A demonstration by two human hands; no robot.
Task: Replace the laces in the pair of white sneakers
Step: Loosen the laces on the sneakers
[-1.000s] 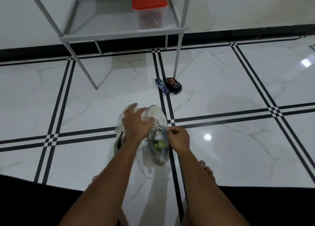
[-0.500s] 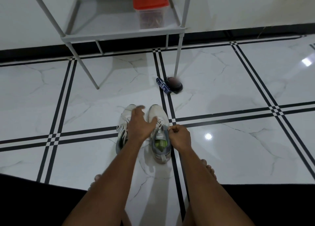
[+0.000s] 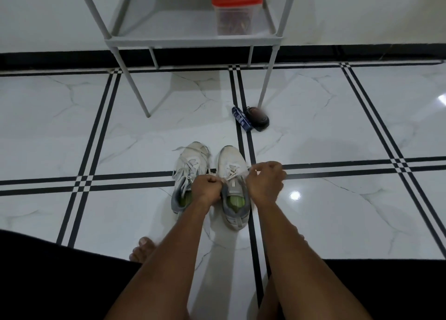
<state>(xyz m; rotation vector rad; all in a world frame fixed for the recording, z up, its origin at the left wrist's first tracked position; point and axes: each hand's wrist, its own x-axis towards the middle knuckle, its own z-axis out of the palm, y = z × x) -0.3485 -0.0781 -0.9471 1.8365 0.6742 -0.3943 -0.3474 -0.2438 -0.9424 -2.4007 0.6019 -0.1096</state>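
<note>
Both hands work the white lace [image 3: 233, 172] of the right white mesh sneaker with grey heel [image 3: 233, 194]: left hand [image 3: 207, 189] fingers curl tight on one end, right hand [image 3: 265, 183] fingers pinch the other; the matching left sneaker [image 3: 189, 172] lies just beyond the left knuckles

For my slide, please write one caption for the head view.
Both hands, left hand and right hand, pull the lace of the right-side white sneaker.

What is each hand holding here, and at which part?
Both the left hand and the right hand pinch the lace of the right sneaker, apparently near its loose ends.
</note>
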